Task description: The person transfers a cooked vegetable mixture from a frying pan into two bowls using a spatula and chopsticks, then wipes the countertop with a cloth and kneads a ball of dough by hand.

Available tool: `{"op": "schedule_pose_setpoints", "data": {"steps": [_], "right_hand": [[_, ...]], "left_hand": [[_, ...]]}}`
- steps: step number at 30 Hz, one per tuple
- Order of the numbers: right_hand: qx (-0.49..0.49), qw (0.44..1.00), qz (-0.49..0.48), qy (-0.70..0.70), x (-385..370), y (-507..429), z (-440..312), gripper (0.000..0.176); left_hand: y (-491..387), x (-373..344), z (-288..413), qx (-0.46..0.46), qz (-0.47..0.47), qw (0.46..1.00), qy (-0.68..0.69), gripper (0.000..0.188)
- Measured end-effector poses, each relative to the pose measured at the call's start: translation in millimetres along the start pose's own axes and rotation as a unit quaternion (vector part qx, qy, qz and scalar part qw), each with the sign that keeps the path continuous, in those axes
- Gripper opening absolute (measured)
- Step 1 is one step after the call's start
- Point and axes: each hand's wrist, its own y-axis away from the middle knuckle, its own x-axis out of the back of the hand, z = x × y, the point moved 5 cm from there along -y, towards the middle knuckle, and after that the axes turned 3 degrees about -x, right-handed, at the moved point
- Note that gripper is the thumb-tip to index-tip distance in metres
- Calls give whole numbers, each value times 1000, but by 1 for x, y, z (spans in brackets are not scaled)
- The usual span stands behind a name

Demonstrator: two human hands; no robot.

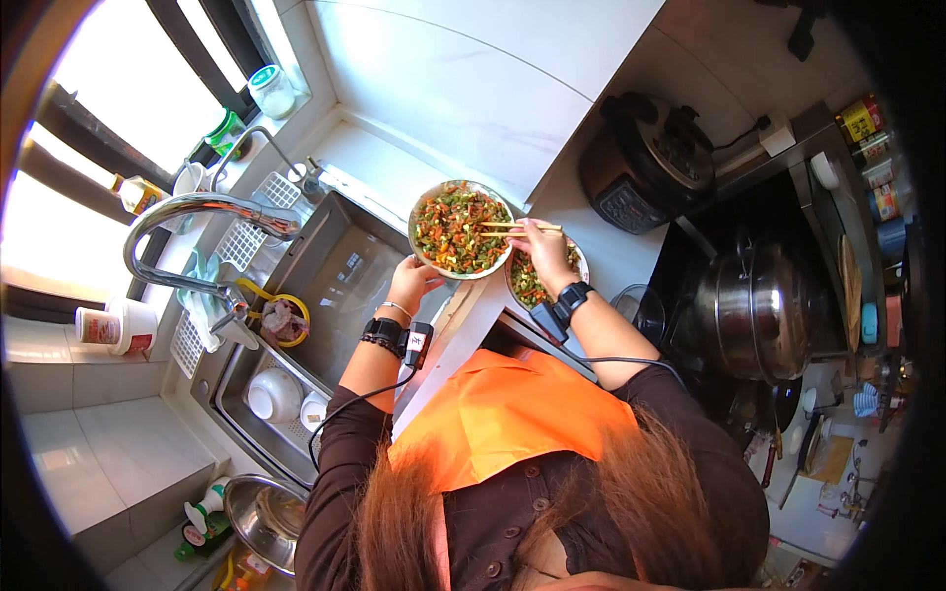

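Note:
My left hand grips the near left rim of a bowl over the sink's right edge. Diced mixed vegetables in orange, green and yellow fill it. A pair of wooden chopsticks is held in my right hand, with the tips over the vegetables at the bowl's right side. Under my right hand, a second bowl of similar diced vegetables rests on the white counter. My right hand and wrist hide part of it.
The stainless steel sink with its curved faucet lies left. A yellow-rimmed strainer and a white bowl are there. An electric pressure cooker stands at the back right. A large steel pot sits on the black cooktop.

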Motion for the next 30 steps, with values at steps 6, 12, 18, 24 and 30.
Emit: {"op": "schedule_pose_setpoints", "data": {"steps": [6, 12, 18, 24, 30], "right_hand": [[10, 999, -4, -37, -11, -1, 3, 27], [94, 995, -35, 20, -22, 3, -30, 25], [123, 991, -21, 40, -42, 1, -42, 22], [241, 927, -56, 283, -53, 9, -53, 20], [315, 897, -52, 306, -32, 11, -62, 18]], "left_hand": [[-1, -4, -1, -2, 10, 1000, -1, 28], [-4, -9, -2, -4, 16, 1000, -2, 27], [-7, -11, -5, 2, 30, 999, -30, 25], [-11, -13, -9, 12, 46, 999, -27, 23], [-13, -16, -11, 3, 44, 998, -36, 23]]}}
